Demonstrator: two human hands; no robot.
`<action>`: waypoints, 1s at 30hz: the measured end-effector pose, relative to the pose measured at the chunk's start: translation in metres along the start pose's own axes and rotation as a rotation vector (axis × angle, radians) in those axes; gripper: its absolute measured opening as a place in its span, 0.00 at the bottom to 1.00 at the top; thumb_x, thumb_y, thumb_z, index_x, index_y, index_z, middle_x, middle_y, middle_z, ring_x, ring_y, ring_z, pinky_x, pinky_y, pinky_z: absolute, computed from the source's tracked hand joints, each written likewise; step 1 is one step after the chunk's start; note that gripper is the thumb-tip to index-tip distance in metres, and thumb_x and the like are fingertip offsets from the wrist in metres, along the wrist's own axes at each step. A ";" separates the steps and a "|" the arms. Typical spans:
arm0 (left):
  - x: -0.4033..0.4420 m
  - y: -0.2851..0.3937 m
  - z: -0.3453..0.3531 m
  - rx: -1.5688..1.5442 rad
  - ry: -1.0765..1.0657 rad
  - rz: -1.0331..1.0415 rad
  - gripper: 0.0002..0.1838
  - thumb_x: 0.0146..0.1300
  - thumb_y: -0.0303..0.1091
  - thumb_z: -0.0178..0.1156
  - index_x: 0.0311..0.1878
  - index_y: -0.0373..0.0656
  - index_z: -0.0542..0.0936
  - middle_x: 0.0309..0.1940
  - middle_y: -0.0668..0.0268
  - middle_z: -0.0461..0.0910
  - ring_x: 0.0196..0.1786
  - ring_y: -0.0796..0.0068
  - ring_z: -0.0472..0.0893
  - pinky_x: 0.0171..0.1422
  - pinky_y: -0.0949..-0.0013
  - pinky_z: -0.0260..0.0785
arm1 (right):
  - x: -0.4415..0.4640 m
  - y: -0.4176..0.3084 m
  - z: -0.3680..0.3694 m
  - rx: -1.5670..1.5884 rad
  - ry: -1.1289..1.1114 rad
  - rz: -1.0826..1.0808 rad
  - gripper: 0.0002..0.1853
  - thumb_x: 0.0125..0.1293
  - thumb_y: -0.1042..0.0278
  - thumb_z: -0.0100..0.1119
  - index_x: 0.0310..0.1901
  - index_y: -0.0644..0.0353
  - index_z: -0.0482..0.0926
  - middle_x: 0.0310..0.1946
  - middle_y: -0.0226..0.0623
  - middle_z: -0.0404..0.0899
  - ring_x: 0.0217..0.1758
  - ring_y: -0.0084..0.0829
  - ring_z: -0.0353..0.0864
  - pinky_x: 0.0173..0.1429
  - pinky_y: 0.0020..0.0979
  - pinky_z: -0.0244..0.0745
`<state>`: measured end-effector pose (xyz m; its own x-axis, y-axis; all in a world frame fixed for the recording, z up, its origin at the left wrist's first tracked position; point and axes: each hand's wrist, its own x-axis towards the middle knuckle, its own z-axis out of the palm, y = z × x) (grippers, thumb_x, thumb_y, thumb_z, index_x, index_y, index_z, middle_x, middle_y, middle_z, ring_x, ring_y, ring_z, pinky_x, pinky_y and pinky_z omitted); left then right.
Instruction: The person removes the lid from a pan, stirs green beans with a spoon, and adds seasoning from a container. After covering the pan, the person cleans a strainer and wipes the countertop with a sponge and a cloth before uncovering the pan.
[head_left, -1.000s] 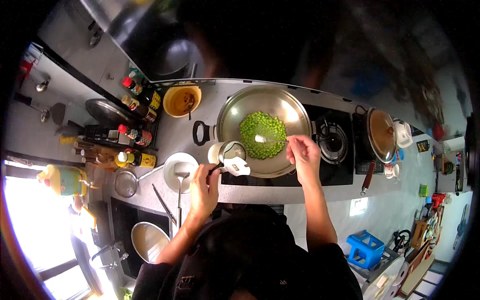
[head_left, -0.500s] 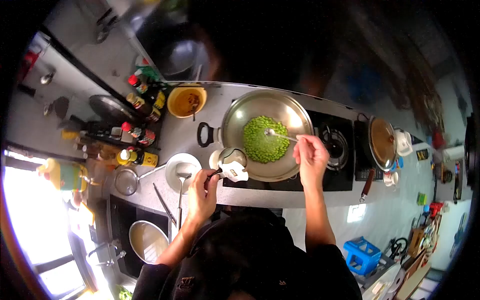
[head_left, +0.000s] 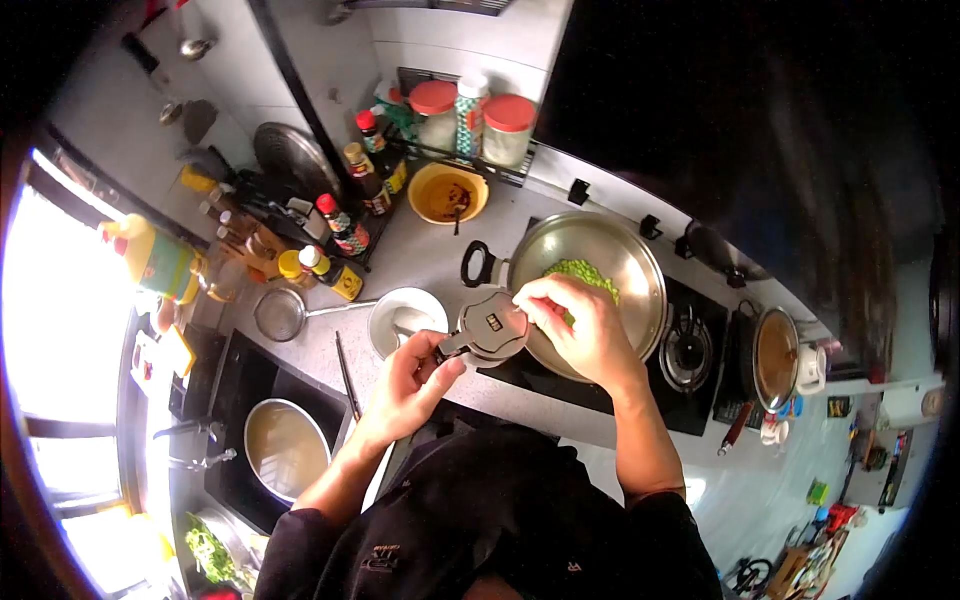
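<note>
At mid-frame, your left hand (head_left: 405,392) grips the canister (head_left: 487,357), lid (head_left: 509,312) apparently down — right hand (head_left: 592,338) narrowed at its edge, contents unclear — with peas (head_left: 588,272) already in the pan (head_left: 632,262), right of centre.

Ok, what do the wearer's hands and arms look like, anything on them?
Left hand and right hand both ungloved, no watch or bracelet visible. Forearms uncovered; loose black sleeves end around the elbows. Matching black top, small pale marks on it, too small to read.
</note>
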<state>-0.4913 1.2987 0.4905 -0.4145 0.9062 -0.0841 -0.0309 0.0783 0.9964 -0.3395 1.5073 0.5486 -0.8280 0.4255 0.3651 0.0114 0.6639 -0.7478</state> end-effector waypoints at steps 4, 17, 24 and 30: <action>-0.002 0.022 -0.033 -0.096 0.065 0.036 0.14 0.76 0.36 0.60 0.50 0.33 0.76 0.36 0.71 0.78 0.37 0.87 0.76 0.46 0.74 0.77 | 0.014 -0.021 0.007 0.215 0.106 0.107 0.33 0.70 0.72 0.64 0.75 0.56 0.65 0.42 0.32 0.84 0.35 0.19 0.79 0.43 0.24 0.76; 0.258 0.253 -0.173 0.130 0.526 0.773 0.19 0.77 0.42 0.56 0.45 0.29 0.76 0.33 0.64 0.78 0.34 0.77 0.83 0.34 0.72 0.81 | -0.071 -0.031 0.032 0.214 -0.197 0.332 0.12 0.72 0.74 0.57 0.55 0.61 0.82 0.34 0.31 0.85 0.34 0.19 0.81 0.39 0.22 0.76; 0.412 0.242 -0.186 0.175 0.584 0.726 0.23 0.74 0.46 0.59 0.46 0.28 0.79 0.36 0.58 0.84 0.34 0.66 0.89 0.35 0.69 0.82 | -0.113 -0.019 0.024 0.135 -0.120 0.500 0.12 0.71 0.74 0.58 0.53 0.63 0.83 0.36 0.37 0.87 0.36 0.21 0.85 0.42 0.24 0.79; 0.427 0.216 -0.176 0.493 0.623 0.591 0.26 0.73 0.51 0.58 0.49 0.30 0.79 0.35 0.50 0.86 0.32 0.56 0.89 0.49 0.59 0.79 | -0.128 -0.012 0.016 0.098 -0.022 0.582 0.11 0.71 0.75 0.57 0.53 0.62 0.83 0.34 0.36 0.87 0.38 0.21 0.85 0.44 0.25 0.80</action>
<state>-0.8354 1.6293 0.6708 -0.6503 0.4857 0.5842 0.6584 -0.0234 0.7523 -0.2426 1.4349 0.5012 -0.7125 0.6892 -0.1319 0.4169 0.2645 -0.8696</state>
